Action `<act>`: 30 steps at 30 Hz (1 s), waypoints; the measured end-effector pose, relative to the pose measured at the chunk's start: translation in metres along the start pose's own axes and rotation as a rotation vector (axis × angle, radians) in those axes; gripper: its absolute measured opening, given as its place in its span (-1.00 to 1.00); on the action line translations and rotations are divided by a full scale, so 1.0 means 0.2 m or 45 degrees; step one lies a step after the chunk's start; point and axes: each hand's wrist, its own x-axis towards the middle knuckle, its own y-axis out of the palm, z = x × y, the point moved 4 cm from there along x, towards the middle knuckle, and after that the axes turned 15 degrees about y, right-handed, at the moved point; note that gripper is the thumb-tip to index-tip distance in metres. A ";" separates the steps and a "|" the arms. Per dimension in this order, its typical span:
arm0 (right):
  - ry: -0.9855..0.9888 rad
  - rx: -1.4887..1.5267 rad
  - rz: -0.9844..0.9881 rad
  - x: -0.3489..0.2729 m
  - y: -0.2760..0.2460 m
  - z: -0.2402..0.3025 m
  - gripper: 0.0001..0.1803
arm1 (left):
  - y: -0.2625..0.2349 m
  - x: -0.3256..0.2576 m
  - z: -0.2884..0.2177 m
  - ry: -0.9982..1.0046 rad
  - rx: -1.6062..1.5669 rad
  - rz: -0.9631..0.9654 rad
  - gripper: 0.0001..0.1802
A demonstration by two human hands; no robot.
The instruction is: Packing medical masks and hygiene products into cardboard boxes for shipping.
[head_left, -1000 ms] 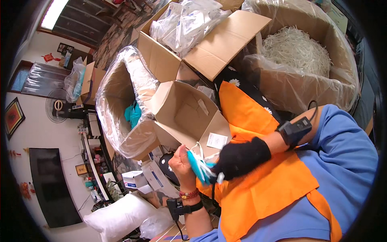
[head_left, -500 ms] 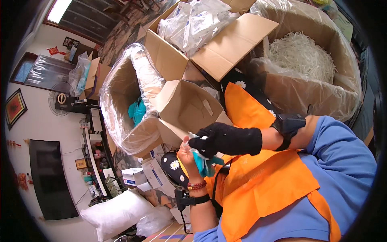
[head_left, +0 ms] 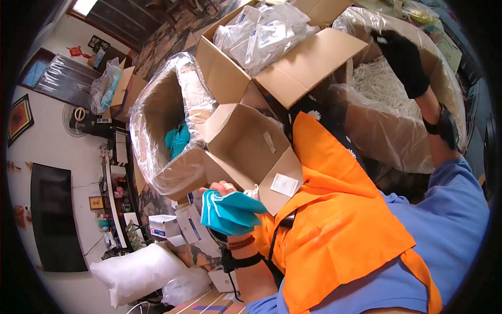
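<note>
A folded teal fabric piece with white edging (head_left: 230,209) lies across my left hand (head_left: 224,187), whose fingertips curl over its far edge. White cord or strap (head_left: 253,192) hangs beside it. My right hand (head_left: 403,62), in a black glove, reaches out above a large plastic-lined carton (head_left: 384,118); its fingers are stretched out and I see nothing in them. In that carton is a heap of thin white strips (head_left: 379,83). In front of me stands an open cardboard box (head_left: 246,138) with a white label on its near flap.
To the left, another plastic-lined carton (head_left: 151,131) holds teal pieces (head_left: 178,140). Beyond the middle box, an open carton (head_left: 225,65) is filled with clear plastic packs (head_left: 266,34). A white stuffed sack (head_left: 138,272) and small white boxes (head_left: 163,226) lie at lower left.
My right hand has left my left hand and swung far right, over the carton of white strips. My left hand has moved left, and the teal piece now lies spread on it.
</note>
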 end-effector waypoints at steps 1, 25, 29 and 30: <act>0.157 -0.139 0.172 -0.05 0.16 -0.17 -0.68 | 0.02 0.01 0.05 0.014 0.013 -0.019 -0.47; 0.296 1.554 2.560 -1.06 0.05 1.12 -0.34 | 0.00 -0.12 0.44 0.609 2.203 0.419 -0.45; 0.088 1.420 2.285 -1.03 0.06 1.06 -0.42 | 0.08 -0.12 0.22 -0.239 0.828 -0.353 -0.49; 0.025 1.362 2.213 -1.01 0.05 1.05 -0.43 | 0.13 -0.05 0.15 -0.336 0.974 -0.267 -0.48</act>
